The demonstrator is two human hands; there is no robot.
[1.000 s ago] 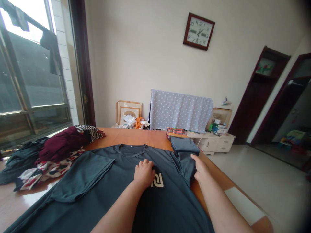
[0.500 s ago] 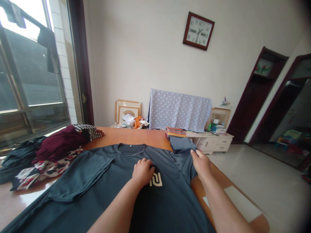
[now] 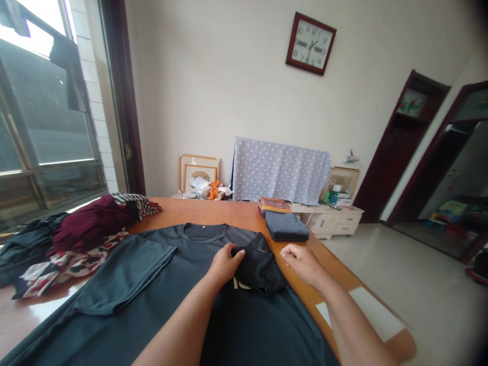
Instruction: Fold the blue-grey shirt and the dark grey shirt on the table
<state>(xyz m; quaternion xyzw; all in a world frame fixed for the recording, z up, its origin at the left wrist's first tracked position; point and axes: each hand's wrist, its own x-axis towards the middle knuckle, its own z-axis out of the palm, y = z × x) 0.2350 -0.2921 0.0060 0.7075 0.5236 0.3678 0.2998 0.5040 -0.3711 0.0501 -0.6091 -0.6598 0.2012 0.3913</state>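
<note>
- Dark T-shirt [image 3: 163, 305]: spread over the bench [image 3: 168, 208], collar at the far side, one sleeve [image 3: 263, 264] turned inward over the pale chest print.
- Left hand [image 3: 224, 264]: on the shirt's chest, grip narrow, holding the edge of that sleeve.
- Right hand [image 3: 303, 264]: just beside the sleeve, grip narrow, fingers curled.
- Beyond it: folded dark clothes [image 3: 285, 227]; at left, a rumpled clothing pile [image 3: 91, 226].

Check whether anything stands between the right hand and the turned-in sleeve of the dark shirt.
Nothing visible does: only a narrow strip of orange tabletop shows between the right hand and the sleeve. The folded clothes lie beyond, outside that gap.
</note>
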